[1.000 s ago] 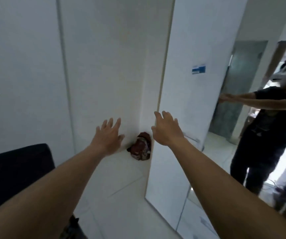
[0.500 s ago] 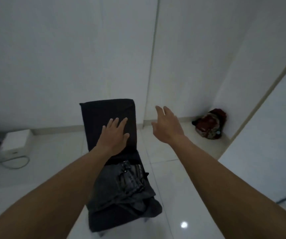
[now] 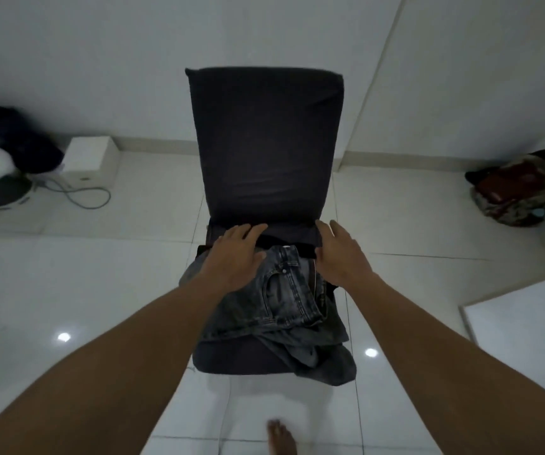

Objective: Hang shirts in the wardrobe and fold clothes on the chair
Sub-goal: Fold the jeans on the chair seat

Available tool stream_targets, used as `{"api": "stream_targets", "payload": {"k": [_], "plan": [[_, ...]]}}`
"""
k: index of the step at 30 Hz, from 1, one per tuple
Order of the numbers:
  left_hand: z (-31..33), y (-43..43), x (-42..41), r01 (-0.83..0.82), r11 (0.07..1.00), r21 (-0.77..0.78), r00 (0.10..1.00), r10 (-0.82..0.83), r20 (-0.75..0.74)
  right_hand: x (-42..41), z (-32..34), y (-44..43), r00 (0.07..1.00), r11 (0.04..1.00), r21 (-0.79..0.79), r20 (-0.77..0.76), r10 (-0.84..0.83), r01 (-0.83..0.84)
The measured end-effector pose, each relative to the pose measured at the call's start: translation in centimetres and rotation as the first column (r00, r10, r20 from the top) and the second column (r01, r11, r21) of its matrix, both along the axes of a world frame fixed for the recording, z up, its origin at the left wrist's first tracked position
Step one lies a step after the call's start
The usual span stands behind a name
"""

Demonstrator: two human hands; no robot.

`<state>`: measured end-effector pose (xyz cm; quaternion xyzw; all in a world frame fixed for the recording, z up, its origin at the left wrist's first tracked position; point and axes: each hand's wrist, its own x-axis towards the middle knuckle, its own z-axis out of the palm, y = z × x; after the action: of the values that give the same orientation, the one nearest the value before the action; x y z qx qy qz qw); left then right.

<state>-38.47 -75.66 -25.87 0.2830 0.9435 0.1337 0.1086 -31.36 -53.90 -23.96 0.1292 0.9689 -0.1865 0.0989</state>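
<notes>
Reaching with spread, empty fingers, the left hand (image 3: pixel 236 254) and right hand (image 3: pixel 341 254) hover over jeans (image 3: pixel 281 300) heaped on the chair (image 3: pixel 264 142); a careless tug could drag the overhanging near-right leg floorward.

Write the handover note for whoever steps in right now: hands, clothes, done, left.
Left hand: open, flat over the jeans, no grip yet.
Right hand: open, beside the jeans' waistband, holding nothing.
Jeans lie crumpled on the chair seat, one part hanging off the front edge; something black lies under the waistband.
Wardrobe and shirts: out of view.
Done: nothing folded here.
Left: fold the jeans and whatever lies beneath. A bundle of cloth sits on the floor to the right.
</notes>
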Motion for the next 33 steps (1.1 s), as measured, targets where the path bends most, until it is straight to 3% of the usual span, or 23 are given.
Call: {"api": "stream_targets", "payload": {"k": [5,9,12,16,21,25,29,33], "plan": [[-7.2,3.9,-1.5,0.183,0.975,-0.129,0.983,-0.177,0.053,-1.6,-8.8,2.7,0.991,0.999,-0.012,0.130,0.045,-0.044],[-10.3,6.4,-1.1,0.345,0.881,-0.324,0.939,-0.327,0.109,-1.6,-12.8,3.7,0.964,0.997,-0.039,0.255,0.079,-0.071],[-12.1,7.8,-0.6,0.326,0.797,-0.509,0.945,-0.297,0.139,-1.5,-15.0,3.9,0.944,0.990,-0.092,0.305,0.128,-0.105],[-11.9,8.5,-0.9,0.280,0.758,-0.589,0.959,-0.255,0.127,-1.9,-15.8,3.4,0.935,0.988,-0.111,0.324,0.141,-0.110],[-12.3,8.3,-1.5,0.228,0.762,-0.607,0.969,-0.236,0.069,-2.3,-17.0,3.1,0.931,0.991,-0.047,0.338,0.136,-0.128],[-11.3,9.1,-1.5,0.205,0.774,-0.599,0.977,-0.196,0.081,-1.9,-17.3,3.1,0.945,0.987,0.096,0.315,0.092,-0.128],[-9.6,8.1,-2.2,0.219,0.887,-0.407,0.975,-0.212,0.062,-2.4,-16.9,3.2,0.962,0.983,0.126,0.256,0.095,-0.131],[-5.1,4.9,-4.2,0.146,0.973,-0.179,0.976,-0.111,0.189,-3.1,-14.8,2.9,0.967,0.993,-0.025,0.225,0.122,-0.119]]}}
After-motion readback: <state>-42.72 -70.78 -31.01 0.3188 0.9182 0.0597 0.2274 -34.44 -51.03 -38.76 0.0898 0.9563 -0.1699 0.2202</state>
